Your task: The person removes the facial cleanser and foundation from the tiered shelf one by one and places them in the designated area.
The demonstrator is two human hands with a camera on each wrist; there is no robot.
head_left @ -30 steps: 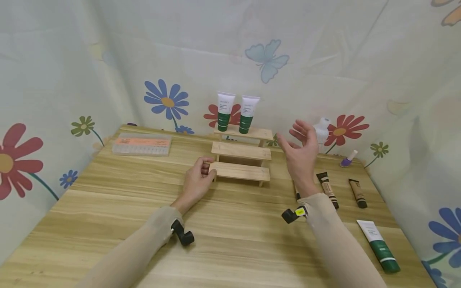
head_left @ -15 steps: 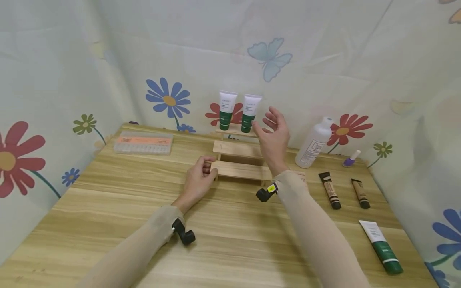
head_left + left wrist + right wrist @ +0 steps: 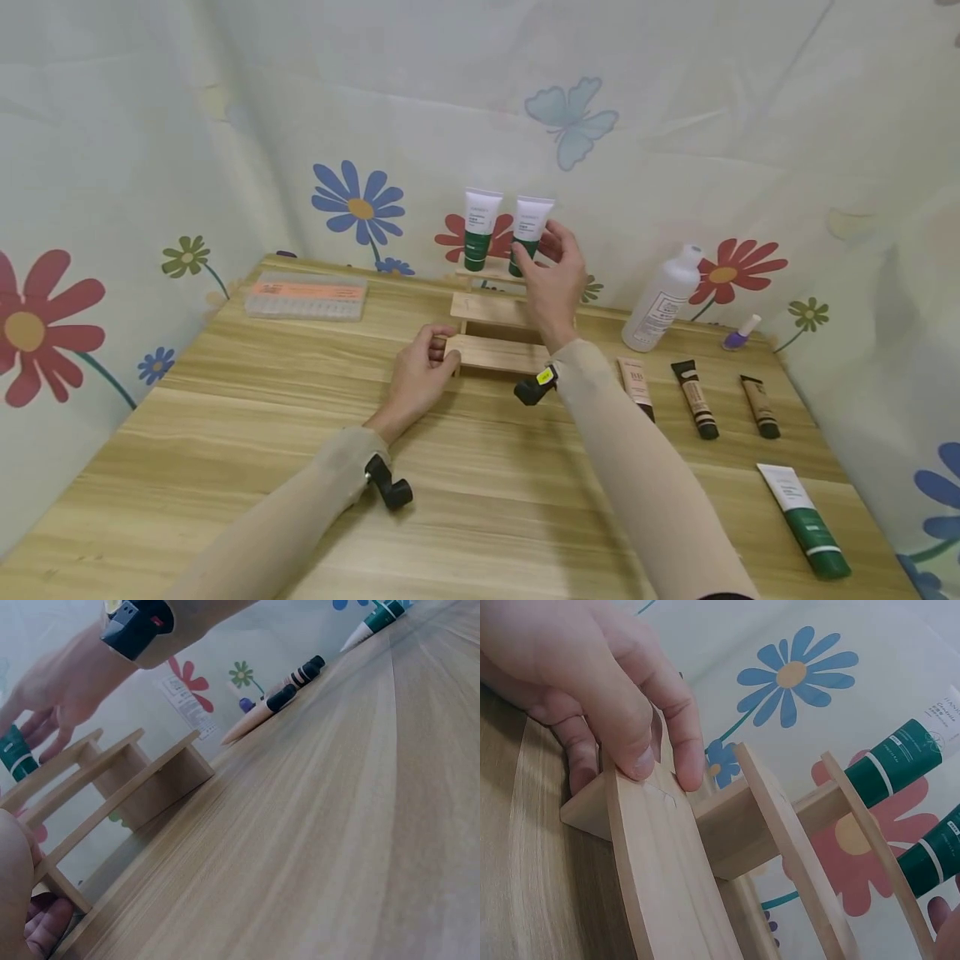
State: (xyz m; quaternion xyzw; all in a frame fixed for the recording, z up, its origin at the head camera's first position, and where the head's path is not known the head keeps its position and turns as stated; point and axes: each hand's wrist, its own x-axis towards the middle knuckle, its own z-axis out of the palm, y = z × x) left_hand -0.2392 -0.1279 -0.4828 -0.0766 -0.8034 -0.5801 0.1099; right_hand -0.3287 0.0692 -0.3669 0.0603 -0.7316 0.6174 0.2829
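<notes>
A small three-step wooden display stand (image 3: 495, 353) stands at the back middle of the table. My left hand (image 3: 422, 367) grips the left end of its lowest step; the right wrist view shows that hand's thumb and fingers around the board. Two white-and-green squeeze tubes stand cap down on the top step. Beside the left tube (image 3: 481, 229), the right tube (image 3: 531, 225) has my right hand (image 3: 557, 279) at it, thumb across its green lower part and fingers along its right side. That hand hides part of the tube and the stand's right end.
On the right lie a BB cream tube (image 3: 636, 385), two brown-and-black tubes, one of them a slim tube (image 3: 696, 398), and a larger white-and-green tube (image 3: 806, 525). Behind them stand a white bottle (image 3: 663, 300) and purple nail polish (image 3: 741, 333). A clear case (image 3: 306, 297) lies back left.
My right hand has moved left from beside the white bottle to the right tube on the top step, its fingers closing around it. The left hand has stayed on the stand.
</notes>
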